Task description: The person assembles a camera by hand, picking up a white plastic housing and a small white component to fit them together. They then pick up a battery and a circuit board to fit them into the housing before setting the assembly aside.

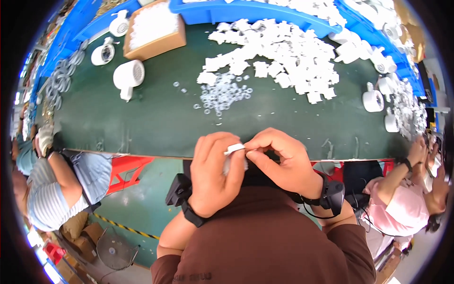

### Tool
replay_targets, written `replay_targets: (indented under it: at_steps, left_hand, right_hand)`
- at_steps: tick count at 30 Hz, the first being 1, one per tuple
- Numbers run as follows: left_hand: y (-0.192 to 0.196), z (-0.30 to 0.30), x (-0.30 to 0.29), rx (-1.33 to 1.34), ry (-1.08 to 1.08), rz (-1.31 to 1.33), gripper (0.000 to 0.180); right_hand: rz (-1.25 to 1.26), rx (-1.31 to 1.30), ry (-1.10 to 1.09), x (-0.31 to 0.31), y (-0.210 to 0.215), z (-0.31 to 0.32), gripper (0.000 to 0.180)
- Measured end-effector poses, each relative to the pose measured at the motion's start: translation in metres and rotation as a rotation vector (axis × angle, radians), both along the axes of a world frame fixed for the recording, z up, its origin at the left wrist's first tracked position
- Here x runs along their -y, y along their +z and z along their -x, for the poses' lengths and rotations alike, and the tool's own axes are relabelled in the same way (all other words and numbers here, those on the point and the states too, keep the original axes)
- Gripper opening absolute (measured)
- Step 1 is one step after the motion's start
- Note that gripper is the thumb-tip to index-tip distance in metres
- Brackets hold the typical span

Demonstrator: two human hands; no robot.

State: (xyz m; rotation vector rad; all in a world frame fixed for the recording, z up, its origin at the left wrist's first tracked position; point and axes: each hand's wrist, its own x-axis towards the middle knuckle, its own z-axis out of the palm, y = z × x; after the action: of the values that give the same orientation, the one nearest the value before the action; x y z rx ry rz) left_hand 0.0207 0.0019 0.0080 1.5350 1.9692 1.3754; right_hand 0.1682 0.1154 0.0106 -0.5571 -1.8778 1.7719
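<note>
Just in front of my body, at the table's near edge, my left hand [215, 170] is closed around a small white plastic part [234, 149]. Its upper end shows between thumb and fingers; the rest is mostly hidden by the palm. My right hand [283, 161] pinches with thumb and forefinger right beside that end, on something thin and too small to name. Beyond my hands a heap of small clear rings [222, 94] lies on the green table [161, 113]. A large pile of white plastic pieces [283, 52] spreads behind the rings.
A cardboard box [163, 45] of small white pieces stands at the far left. White round fan-like housings [128, 75] sit on both sides. Blue bins [203, 12] line the back. Grey rings [61, 75] lie at far left. Co-workers [71, 184] sit left and right.
</note>
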Motion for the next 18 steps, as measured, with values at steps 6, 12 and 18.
replay_targets:
  at_steps: [6,12,18]
  left_hand:
    - [-0.008,0.004,-0.002,0.123,0.026,-0.025,0.01]
    - [-0.008,0.005,-0.002,0.117,0.006,-0.03,0.009]
    - [-0.001,0.005,0.0,0.305,-0.038,0.047,0.009]
  right_hand:
    - [-0.81,0.458,-0.526,-0.072,0.003,-0.05,0.018]
    - [-1.082,0.577,-0.331,-0.086,0.0,-0.058,0.03]
    - [-0.476,0.462,-0.423,-0.061,0.008,-0.038,0.029]
